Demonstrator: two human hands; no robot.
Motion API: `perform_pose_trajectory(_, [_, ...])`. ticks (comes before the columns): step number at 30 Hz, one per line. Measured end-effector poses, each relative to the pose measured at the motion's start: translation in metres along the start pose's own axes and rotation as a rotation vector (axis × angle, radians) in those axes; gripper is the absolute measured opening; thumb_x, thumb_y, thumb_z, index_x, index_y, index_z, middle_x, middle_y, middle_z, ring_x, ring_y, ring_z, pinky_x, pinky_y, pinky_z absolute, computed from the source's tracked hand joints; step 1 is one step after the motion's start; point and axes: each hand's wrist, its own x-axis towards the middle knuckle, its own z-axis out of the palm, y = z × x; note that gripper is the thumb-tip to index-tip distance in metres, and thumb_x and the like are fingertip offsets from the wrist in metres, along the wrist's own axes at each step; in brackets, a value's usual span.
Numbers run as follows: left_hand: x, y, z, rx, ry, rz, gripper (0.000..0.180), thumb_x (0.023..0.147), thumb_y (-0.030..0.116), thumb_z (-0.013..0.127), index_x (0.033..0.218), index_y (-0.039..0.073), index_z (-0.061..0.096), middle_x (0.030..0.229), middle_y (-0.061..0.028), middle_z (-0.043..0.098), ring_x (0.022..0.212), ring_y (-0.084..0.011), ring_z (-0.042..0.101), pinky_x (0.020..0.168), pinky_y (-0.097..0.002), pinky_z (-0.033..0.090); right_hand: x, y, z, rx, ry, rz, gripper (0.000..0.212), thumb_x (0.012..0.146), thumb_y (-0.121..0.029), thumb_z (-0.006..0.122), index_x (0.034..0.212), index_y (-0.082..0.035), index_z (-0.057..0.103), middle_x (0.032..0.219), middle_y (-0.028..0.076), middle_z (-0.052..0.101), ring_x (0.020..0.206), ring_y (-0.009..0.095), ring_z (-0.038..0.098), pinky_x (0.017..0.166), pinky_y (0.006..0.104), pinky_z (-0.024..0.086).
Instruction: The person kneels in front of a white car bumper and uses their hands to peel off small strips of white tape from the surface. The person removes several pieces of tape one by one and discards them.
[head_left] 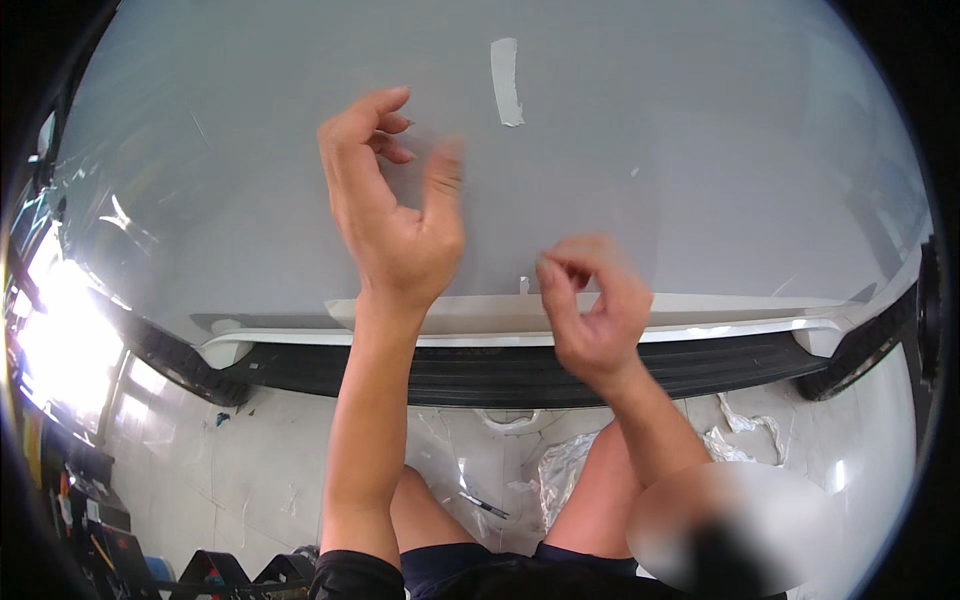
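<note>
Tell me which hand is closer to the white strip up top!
The left hand. It's left of the white strip and slightly lower in the picture. The right hand is farther, well below and right.

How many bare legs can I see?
2: bare left leg, left of the slim black tool; bare right leg, right of it. The pale blurred patch could hide more.

Lit brightly from the left, washed out there by white glare (72, 335). Reflected softly across the grey panel (580, 180) and glinting on the floor (230, 450). Smeared by motion at the right hand (602, 305) and left thumb (444, 190). Bowed toward a black rim (925, 560); obscured by oval blur (730, 525) at lower right.
</note>
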Motion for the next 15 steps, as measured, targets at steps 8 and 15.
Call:
perform_pose_trajectory(8, [0.012,-0.008,0.007,0.132,-0.04,0.131,0.047,0.088,0.011,0.083,0.13,0.007,0.062,0.113,-0.0056,0.06,0.094,-0.0174,0.055,0.081,-0.0327,0.045,0.084,0.008,0.003,-0.424,0.181,-0.329,0.025,0.079,-0.013,0.089,0.098,-0.007,0.073,0.094,0.009,0.07,0.082,0.027,0.067,0.068,0.0357,0.054])
perform_pose_trajectory(15, [-0.004,-0.044,0.003,-0.341,0.168,0.097,0.035,0.092,-0.002,0.064,0.126,0.002,0.058,0.108,-0.0097,0.059,0.085,-0.0156,0.054,0.072,-0.0283,0.045,0.094,0.012,0.027,-0.6,0.318,-0.364,0.037,0.072,-0.03,0.096,0.089,-0.011,0.069,0.085,0.003,0.064,0.073,0.024,0.059,0.06,0.0355,0.046])
